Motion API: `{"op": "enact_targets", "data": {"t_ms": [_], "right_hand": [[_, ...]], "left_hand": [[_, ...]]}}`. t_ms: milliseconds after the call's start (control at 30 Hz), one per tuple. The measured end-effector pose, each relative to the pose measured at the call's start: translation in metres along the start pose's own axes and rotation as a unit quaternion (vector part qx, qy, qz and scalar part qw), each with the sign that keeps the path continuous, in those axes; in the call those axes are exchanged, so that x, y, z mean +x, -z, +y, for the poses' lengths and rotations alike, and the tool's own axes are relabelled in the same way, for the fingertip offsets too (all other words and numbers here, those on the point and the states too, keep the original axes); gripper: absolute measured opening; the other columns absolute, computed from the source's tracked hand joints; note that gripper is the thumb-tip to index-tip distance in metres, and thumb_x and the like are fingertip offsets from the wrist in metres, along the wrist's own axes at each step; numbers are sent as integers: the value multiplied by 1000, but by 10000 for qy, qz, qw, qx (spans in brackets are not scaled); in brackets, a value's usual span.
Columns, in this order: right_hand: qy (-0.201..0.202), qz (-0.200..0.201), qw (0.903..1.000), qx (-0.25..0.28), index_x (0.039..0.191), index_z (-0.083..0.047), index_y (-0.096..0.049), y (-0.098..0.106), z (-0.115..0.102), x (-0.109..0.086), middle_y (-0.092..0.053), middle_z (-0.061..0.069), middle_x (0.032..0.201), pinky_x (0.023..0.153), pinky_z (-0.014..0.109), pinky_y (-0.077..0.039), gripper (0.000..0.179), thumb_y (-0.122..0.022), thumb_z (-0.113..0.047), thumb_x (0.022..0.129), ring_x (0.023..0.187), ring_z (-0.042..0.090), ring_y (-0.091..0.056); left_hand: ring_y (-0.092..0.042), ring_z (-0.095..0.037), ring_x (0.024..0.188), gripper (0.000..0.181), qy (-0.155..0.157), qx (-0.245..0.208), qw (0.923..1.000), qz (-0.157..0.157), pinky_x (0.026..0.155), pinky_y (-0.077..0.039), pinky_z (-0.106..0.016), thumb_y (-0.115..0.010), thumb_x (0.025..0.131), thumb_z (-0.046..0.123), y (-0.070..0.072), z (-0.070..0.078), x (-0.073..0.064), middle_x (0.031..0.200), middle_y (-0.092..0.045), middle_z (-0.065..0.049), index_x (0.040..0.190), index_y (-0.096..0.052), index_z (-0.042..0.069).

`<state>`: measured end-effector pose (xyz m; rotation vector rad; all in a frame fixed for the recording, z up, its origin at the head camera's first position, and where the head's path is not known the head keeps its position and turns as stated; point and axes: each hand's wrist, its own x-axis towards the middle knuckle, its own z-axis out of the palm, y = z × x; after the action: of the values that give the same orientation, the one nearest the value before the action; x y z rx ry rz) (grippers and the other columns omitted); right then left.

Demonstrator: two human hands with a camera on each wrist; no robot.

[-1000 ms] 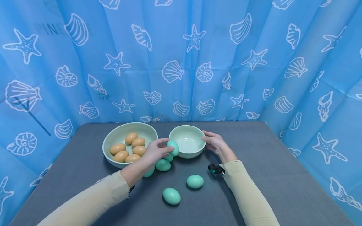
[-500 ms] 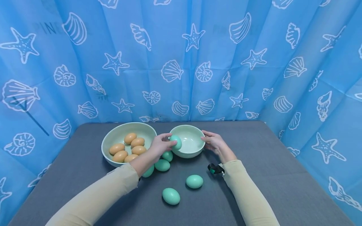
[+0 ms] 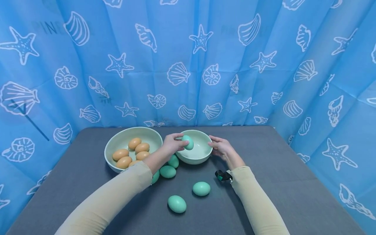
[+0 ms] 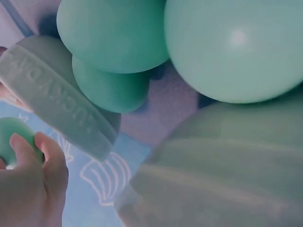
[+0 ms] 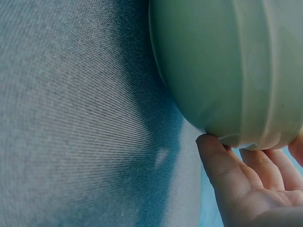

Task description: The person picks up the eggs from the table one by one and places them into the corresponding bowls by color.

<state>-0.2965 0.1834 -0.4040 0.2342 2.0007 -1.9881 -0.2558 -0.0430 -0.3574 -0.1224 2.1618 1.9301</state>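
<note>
A green egg (image 3: 188, 142) is pinched between the thumb and fingers of my left hand (image 3: 170, 143), above the left part of the small pale green bowl (image 3: 199, 154). In the left wrist view the same egg (image 4: 12, 137) shows at the fingertips, beside the bowl's lettered side (image 4: 59, 92). My right hand (image 3: 224, 149) holds that bowl at its right side, thumb over the rim. The right wrist view has the fingers (image 5: 225, 165) against the bowl's outer wall (image 5: 203, 61). Inside the small bowl, no egg shows.
A larger pale green bowl (image 3: 113, 143) with several brown eggs (image 3: 120, 154) stands at the left, partly behind my left forearm. Several green eggs (image 3: 168, 171) lie between the bowls, and two more (image 3: 177, 204) lie nearer the front. A blue shell-print curtain (image 3: 188, 81) hangs behind the table.
My left hand has carried the green egg rightward and slightly away from me, from the small bowl's left rim to over its inside. My right hand has stayed on the bowl.
</note>
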Motion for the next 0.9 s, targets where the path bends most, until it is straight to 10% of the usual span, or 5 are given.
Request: {"op": "enact_targets", "data": {"t_ms": [900], "right_hand": [[43,27,9999,-115,156,-7,-34,0,4,-1,-34,17,160,113,50,-41,57,-54,-7,103,141,35,-43]], "left_hand": [[-65,-25,97,49,396,131,9988,248,90,-57,-34,-72,91,3,-50,-15,41,134,-59,-20,138,-58,0]]}}
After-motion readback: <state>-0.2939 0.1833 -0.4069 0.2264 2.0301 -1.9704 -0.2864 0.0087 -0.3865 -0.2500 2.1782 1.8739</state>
